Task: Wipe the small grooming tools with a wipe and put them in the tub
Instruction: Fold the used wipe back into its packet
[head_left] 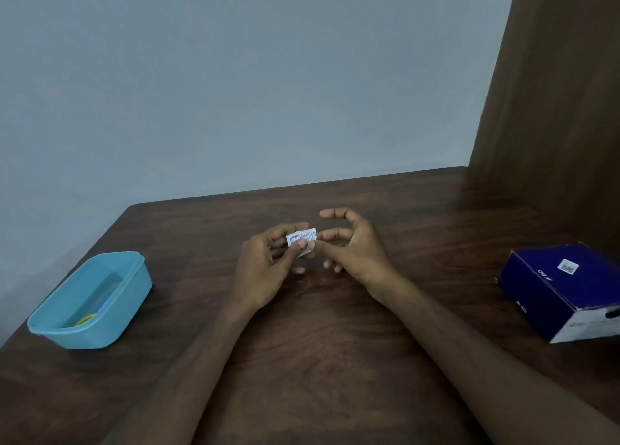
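Observation:
A small white wipe sachet [303, 238] with blue print is held above the middle of the table. My left hand [265, 267] pinches it between thumb and fingers. My right hand [355, 246] is just to its right, thumb tip touching the sachet's right edge, the other fingers spread and loosely curled around nothing. A light blue plastic tub [134, 288] stands at the left of the table. Inside it lie a yellow item [86, 319] and a pale blue one, both partly hidden by the tub wall.
A dark blue cardboard box [563, 290] with a white label lies at the right of the dark wooden table [318, 360]. A brown wooden panel [553, 92] rises at the back right. A grey wall stands behind the table.

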`<act>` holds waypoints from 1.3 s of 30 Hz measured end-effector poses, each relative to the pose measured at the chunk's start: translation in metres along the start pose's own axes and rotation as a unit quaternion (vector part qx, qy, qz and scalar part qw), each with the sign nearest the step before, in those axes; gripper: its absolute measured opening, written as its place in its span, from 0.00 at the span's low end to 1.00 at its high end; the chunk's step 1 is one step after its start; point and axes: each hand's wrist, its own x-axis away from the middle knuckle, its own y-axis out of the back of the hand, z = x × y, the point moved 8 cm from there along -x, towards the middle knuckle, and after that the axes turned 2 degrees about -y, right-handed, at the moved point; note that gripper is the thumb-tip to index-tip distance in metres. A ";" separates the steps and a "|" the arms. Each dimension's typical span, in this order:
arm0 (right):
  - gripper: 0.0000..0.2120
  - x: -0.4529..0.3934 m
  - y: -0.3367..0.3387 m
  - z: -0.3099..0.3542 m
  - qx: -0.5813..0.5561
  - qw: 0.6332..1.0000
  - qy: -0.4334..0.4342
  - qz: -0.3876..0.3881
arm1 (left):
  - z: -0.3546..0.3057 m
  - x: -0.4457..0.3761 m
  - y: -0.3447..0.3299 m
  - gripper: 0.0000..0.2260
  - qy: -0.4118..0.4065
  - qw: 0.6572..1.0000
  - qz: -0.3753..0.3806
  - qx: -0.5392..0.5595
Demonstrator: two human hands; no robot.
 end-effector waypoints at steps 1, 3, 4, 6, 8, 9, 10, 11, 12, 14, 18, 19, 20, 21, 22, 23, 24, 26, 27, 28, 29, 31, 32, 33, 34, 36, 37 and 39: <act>0.26 0.000 0.002 0.000 -0.002 1.000 0.000 -0.009 | 0.000 -0.001 0.000 0.13 0.000 1.000 -0.003 -0.002; 0.27 0.000 0.001 0.000 0.003 1.000 -0.002 0.000 | 0.000 -0.002 0.003 0.13 -0.007 1.000 -0.008 -0.026; 0.27 0.000 -0.002 0.000 0.008 1.000 0.000 0.015 | 0.000 -0.002 0.003 0.12 -0.013 0.999 -0.009 -0.040; 0.27 -0.001 -0.005 -0.001 0.010 1.000 0.005 0.024 | -0.002 -0.002 0.004 0.12 -0.020 0.998 -0.011 -0.057; 0.26 -0.003 0.003 -0.003 0.007 1.000 0.007 -0.016 | -0.004 -0.002 0.004 0.11 -0.019 0.998 -0.013 -0.062; 0.25 -0.005 0.008 -0.003 0.010 0.999 0.009 -0.039 | -0.005 -0.002 0.005 0.11 -0.020 0.998 -0.019 -0.065; 0.25 -0.005 0.011 -0.003 0.017 0.998 0.008 -0.051 | -0.006 -0.003 0.007 0.11 -0.021 0.997 -0.025 -0.067; 0.25 -0.006 0.011 -0.005 0.024 0.998 0.003 -0.051 | -0.006 -0.004 0.008 0.10 -0.019 0.997 -0.032 -0.066; 0.24 -0.007 0.009 -0.008 0.030 0.999 -0.004 -0.039 | -0.004 -0.005 0.009 0.10 -0.015 0.997 -0.037 -0.059; 0.19 -0.007 0.001 -0.012 0.040 0.999 -0.004 -0.006 | -0.002 -0.006 0.010 0.09 -0.010 0.998 -0.042 -0.038; 0.10 -0.006 -0.006 -0.010 0.053 0.998 0.006 0.034 | 0.001 -0.006 0.009 0.07 -0.003 0.999 -0.041 -0.011; 0.08 -0.006 -0.006 -0.009 0.048 0.998 0.007 0.040 | 0.002 -0.005 0.009 0.07 -0.002 0.999 -0.041 -0.013; 0.07 -0.006 -0.005 -0.008 0.036 0.998 0.007 0.041 | 0.003 -0.005 0.009 0.08 -0.002 0.999 -0.040 -0.021; 0.06 -0.007 -0.003 -0.007 0.017 0.999 0.006 0.036 | 0.004 -0.006 0.009 0.08 -0.005 0.999 -0.036 -0.038; 0.04 -0.007 -0.002 -0.007 -0.011 1.000 0.001 0.027 | 0.005 -0.006 0.009 0.09 -0.008 0.998 -0.033 -0.057; 0.04 -0.008 0.001 -0.008 -0.042 0.999 -0.005 0.014 | 0.005 -0.006 0.009 0.11 -0.010 0.997 -0.027 -0.074; 0.04 -0.009 0.003 -0.009 -0.065 0.998 -0.010 0.001 | 0.005 -0.006 0.008 0.12 -0.010 0.997 -0.019 -0.080; 0.04 -0.010 0.009 -0.010 -0.072 0.997 -0.010 -0.020 | 0.002 -0.005 0.006 0.12 -0.011 0.997 -0.009 -0.072; 0.05 -0.010 0.009 -0.010 -0.064 0.998 -0.010 -0.020 | 0.002 -0.005 0.007 0.10 -0.008 0.998 -0.017 -0.057; 0.07 -0.009 0.007 -0.009 -0.053 0.998 -0.010 -0.010 | 0.002 -0.006 0.010 0.08 -0.001 0.999 -0.032 -0.035; 0.09 -0.008 0.004 -0.010 -0.038 0.999 -0.011 0.007 | 0.004 -0.006 0.013 0.06 0.011 0.999 -0.049 -0.007; 0.09 -0.006 -0.004 -0.008 0.003 0.999 -0.002 0.040 | 0.007 -0.005 0.017 0.05 0.032 0.996 -0.070 0.045; 0.09 -0.005 -0.006 -0.008 0.018 0.999 0.004 0.045 | 0.009 -0.005 0.017 0.05 0.041 0.995 -0.070 0.060; 0.09 -0.006 -0.006 -0.008 0.023 0.999 0.010 0.043 | 0.009 -0.005 0.016 0.05 0.046 0.995 -0.066 0.065; 0.09 -0.007 -0.004 -0.008 0.019 0.999 0.013 0.037 | 0.009 -0.005 0.014 0.05 0.048 0.995 -0.060 0.063; 0.09 -0.008 -0.001 -0.009 0.005 0.999 0.011 0.031 | 0.008 -0.005 0.012 0.05 0.047 0.996 -0.054 0.057; 0.09 -0.009 0.000 -0.010 0.000 0.999 0.009 0.031 | 0.008 -0.005 0.012 0.06 0.048 0.996 -0.054 0.057; 0.09 -0.008 -0.002 -0.009 -0.004 0.999 0.012 0.036 | 0.008 -0.005 0.012 0.06 0.050 0.996 -0.055 0.049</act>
